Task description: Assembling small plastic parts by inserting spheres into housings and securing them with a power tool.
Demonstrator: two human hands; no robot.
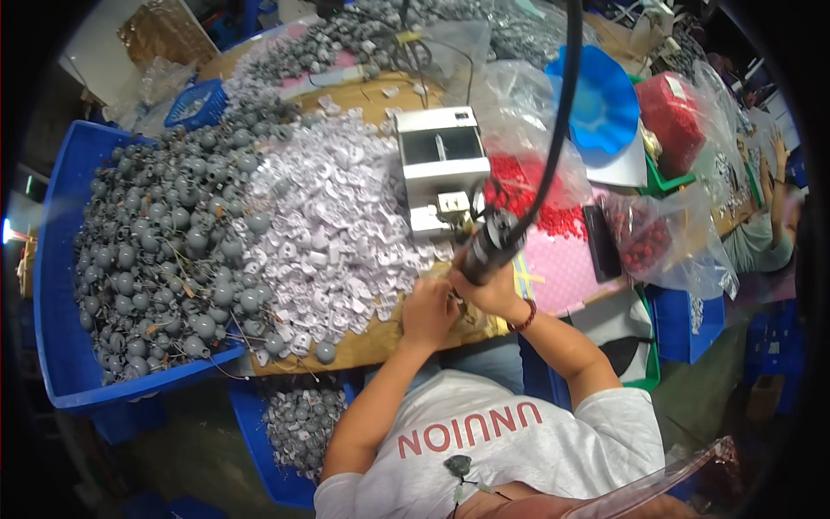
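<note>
White printed T-shirt (510, 432). Right hand (493, 290): fingers wrapped round black cylindrical hose-fed power driver (491, 246); rigid, likely weighty, best held mid-barrel. Left hand (430, 310): fingers curled on small hidden part at tabletop (372, 342) edge.

The person is wearing a white short-sleeved T-shirt (519, 450) carrying red block lettering across the chest, toward six o'clock. A dark red beaded bracelet (524, 317) is circling the right wrist. Both forearms are showing bare below the sleeves.
</note>
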